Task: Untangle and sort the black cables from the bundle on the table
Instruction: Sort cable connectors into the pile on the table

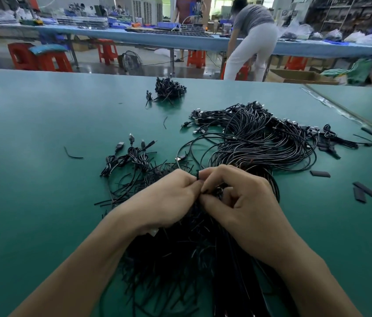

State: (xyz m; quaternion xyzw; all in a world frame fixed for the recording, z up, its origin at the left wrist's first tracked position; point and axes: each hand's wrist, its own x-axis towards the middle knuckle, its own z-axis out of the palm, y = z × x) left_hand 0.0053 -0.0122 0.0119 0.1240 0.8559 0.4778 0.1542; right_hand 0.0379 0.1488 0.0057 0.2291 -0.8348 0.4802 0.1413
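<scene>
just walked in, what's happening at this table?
A person at a green table has both hands in the near bundle of black cables. The left hand and right hand pinch a cable end between them above it. A big looped bundle lies beyond, a few coiled cables to its left, and a small pile farther back.
</scene>
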